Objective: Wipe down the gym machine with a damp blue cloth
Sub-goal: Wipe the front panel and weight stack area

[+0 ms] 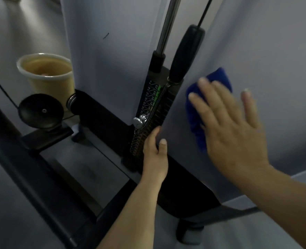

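The gym machine has pale grey shroud panels [267, 51] on either side of a black weight stack [154, 112]. My right hand [231, 126] lies flat with straight, spread fingers on the right panel and presses a blue cloth [218, 78] against it. The cloth shows above and to the left of my fingers; most of it is hidden under my palm. My left hand [155, 155] grips the left edge of that same panel beside the weight stack, thumb on the panel's face, fingers curled behind the edge.
A chrome guide rod [166, 24], a black padded handle [186, 54] on a cable and a silver selector pin [138, 121] sit at the weight stack. A yellow bucket [48, 76] stands at the left behind a black pulley wheel [40, 110]. Dark frame bars [32, 177] cross the grey floor.
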Available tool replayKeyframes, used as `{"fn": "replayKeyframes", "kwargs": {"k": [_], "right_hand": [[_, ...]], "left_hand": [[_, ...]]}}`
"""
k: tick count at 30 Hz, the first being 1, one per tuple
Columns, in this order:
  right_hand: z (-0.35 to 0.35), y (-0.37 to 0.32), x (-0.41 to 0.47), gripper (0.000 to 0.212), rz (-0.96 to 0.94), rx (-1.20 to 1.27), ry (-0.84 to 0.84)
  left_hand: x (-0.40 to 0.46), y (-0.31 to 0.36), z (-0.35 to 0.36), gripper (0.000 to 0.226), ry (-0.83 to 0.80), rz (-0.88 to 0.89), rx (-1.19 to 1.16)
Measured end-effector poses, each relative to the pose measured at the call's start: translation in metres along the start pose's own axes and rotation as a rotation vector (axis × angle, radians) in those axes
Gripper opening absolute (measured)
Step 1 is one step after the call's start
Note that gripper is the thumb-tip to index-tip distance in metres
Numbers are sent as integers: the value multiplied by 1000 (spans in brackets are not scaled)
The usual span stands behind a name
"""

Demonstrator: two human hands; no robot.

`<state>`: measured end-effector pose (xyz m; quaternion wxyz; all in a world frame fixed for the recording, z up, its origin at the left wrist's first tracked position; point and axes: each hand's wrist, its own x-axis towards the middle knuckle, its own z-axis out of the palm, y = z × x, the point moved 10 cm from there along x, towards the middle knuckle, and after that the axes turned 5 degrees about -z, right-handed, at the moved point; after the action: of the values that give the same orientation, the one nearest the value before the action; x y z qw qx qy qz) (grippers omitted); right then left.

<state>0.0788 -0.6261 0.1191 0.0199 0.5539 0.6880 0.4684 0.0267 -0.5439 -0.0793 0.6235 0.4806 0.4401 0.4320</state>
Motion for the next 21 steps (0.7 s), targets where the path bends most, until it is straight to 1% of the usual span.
{"fn": "replayKeyframes", "kwargs": {"k": [1, 2, 3, 4, 5, 6, 7, 8, 9, 11, 12, 13, 14, 15, 17, 18, 19, 20, 21], "right_hand": [[-1, 9, 3, 60, 65, -17, 5], [-1, 4, 7, 63, 84, -27, -8], [8, -15, 6, 65, 41, -17, -37], [21, -40, 2, 67, -41, -14, -102], [36, -63, -6, 68, -155, -37, -167], [52, -71, -12, 69, -241, -118, -252], [51, -69, -11, 69, -294, -155, -238], [44, -59, -7, 66, -286, -157, -192], [34, -46, -1, 64, -231, -134, -137], [17, -20, 7, 65, -64, -127, -37], [16, -15, 7, 66, -10, -102, -30], [17, -20, 6, 67, 1, -69, -34], [27, -35, 1, 67, -42, -80, -75], [41, -56, -6, 66, -129, -77, -135], [73, -102, -29, 66, -393, -109, -325], [84, -110, -40, 67, -487, -136, -409], [84, -107, -38, 67, -493, -124, -401], [78, -97, -32, 66, -438, -110, -345], [70, -87, -25, 66, -341, -85, -280]], "left_hand": [[1, -3, 0, 45, 7, -23, -11], [1, -3, -1, 47, 24, -24, -12], [3, -2, -3, 51, 30, -24, 6], [7, -2, -5, 53, 28, -21, 21], [13, -1, -8, 52, 29, -25, 23], [19, -3, -12, 50, 39, -39, -3], [20, -6, -12, 50, 38, -58, -53], [19, -7, -13, 50, 44, -57, -101], [15, -10, -12, 51, 69, -56, -120], [3, -14, -5, 54, 106, -62, -63], [0, -14, -4, 55, 129, -52, -25], [-1, -16, -8, 57, 171, -67, -37], [1, -17, -12, 56, 199, -60, -86], [2, -21, -17, 52, 206, -107, -221], [4, -31, -19, 45, 172, -215, -475], [2, -31, -20, 45, 154, -236, -516], [-2, -28, -19, 47, 147, -237, -492], [-2, -28, -18, 51, 146, -220, -431], [-3, -29, -16, 57, 151, -203, -330]]}}
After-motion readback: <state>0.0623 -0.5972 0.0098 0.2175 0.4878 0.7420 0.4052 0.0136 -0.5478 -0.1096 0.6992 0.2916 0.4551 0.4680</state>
